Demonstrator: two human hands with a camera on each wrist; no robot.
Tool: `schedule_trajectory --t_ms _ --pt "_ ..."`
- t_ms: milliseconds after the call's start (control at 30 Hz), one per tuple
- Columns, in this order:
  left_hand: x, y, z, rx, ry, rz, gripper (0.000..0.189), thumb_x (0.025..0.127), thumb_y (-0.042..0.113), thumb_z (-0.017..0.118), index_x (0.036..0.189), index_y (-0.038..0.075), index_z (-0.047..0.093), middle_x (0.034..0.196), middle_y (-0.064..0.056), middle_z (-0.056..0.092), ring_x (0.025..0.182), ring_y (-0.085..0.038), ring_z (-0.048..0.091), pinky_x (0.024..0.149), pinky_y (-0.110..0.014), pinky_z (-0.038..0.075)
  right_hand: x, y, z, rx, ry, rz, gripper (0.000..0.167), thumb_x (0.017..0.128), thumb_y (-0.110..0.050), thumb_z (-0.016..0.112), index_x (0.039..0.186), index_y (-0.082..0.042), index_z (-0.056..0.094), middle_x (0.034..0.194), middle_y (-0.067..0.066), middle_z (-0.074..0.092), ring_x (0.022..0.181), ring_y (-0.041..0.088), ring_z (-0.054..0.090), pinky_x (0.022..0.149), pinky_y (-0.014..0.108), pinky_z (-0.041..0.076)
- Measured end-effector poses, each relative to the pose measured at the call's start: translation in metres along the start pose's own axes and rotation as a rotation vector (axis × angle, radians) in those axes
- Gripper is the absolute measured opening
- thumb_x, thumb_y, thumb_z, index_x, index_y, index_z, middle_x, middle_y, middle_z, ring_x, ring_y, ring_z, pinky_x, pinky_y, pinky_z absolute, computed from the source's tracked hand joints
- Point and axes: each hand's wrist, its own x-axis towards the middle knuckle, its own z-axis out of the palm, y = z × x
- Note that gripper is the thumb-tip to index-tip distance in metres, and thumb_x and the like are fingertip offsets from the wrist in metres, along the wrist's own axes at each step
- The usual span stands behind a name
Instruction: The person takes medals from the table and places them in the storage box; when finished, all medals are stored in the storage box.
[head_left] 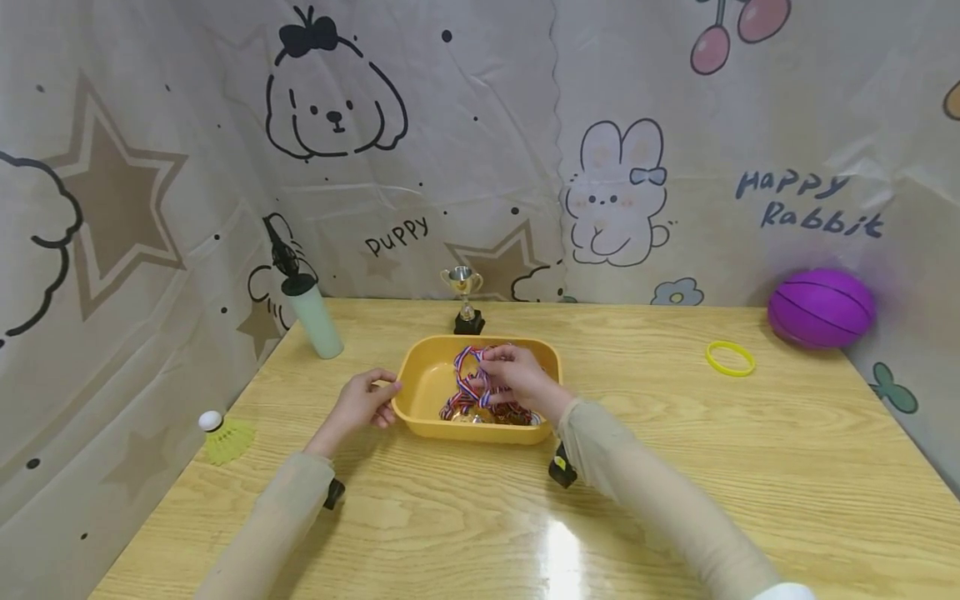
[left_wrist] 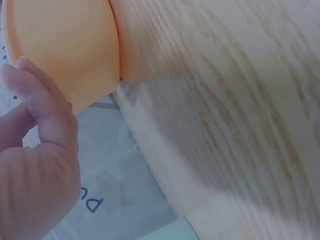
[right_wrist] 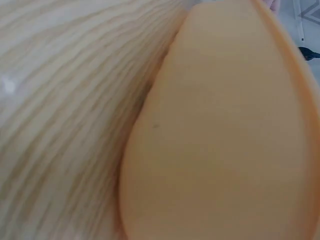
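A yellow plastic basin (head_left: 420, 429) sits on the wooden table, holding a tangle of medals (head_left: 472, 417) with red, white and blue striped ribbons. My right hand (head_left: 521, 375) is inside it and pinches a looped medal ribbon (head_left: 461, 367) between thumb and fingers. At the basin's left end, my left hand (head_left: 362, 400) holds the rim. In the left wrist view, the curled fingers (left_wrist: 52, 110) of that hand lie against the basin's wall (left_wrist: 75, 45). The right wrist view is filled by the basin's outer wall (right_wrist: 215, 125), which hides the right hand there.
Behind the basin stands a small gold trophy cup (head_left: 467, 300). A pale green bottle (head_left: 318, 321) and a yellow shuttlecock (head_left: 225, 436) are on the left. Toward the right lie a yellow ring (head_left: 730, 358) and a purple ball (head_left: 821, 308). A printed curtain (head_left: 480, 150) borders the table.
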Motion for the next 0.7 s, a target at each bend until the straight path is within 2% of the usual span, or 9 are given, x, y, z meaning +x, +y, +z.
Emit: schedule_trajectory --t_ms 267,433,700 --pt "-0.002 0.001 0.0 0.001 0.0 -0.001 0.037 0.101 0.016 0.05 0.127 -0.01 0.047 0.06 0.001 0.059 0.049 -0.006 0.057 0.048 -0.021 0.053 0.002 0.012 -0.005 -0.015 -0.008 0.008 0.015 0.098 -0.006 0.052 0.112 -0.001 0.051 0.093 0.008 0.06 0.072 0.011 0.069 0.048 0.024 0.052" --pt "-0.002 0.002 0.001 -0.002 0.001 -0.001 0.037 0.101 0.016 0.05 0.127 -0.01 0.047 0.059 0.001 0.059 0.048 -0.006 0.057 0.048 -0.021 0.053 0.004 0.016 -0.006 -0.035 0.012 0.003 0.019 0.097 -0.006 0.053 0.114 0.002 0.051 0.093 0.007 0.061 0.073 0.011 0.069 0.048 0.024 0.052" --pt "-0.003 0.004 0.001 -0.01 0.008 -0.004 0.037 0.101 0.016 0.05 0.127 -0.01 0.048 0.059 0.001 0.059 0.049 -0.007 0.058 0.048 -0.02 0.053 -0.001 0.011 -0.007 -0.139 0.046 -0.014 0.026 0.094 -0.008 0.058 0.119 0.001 0.058 0.096 0.005 0.062 0.084 0.016 0.062 0.059 0.029 0.056"
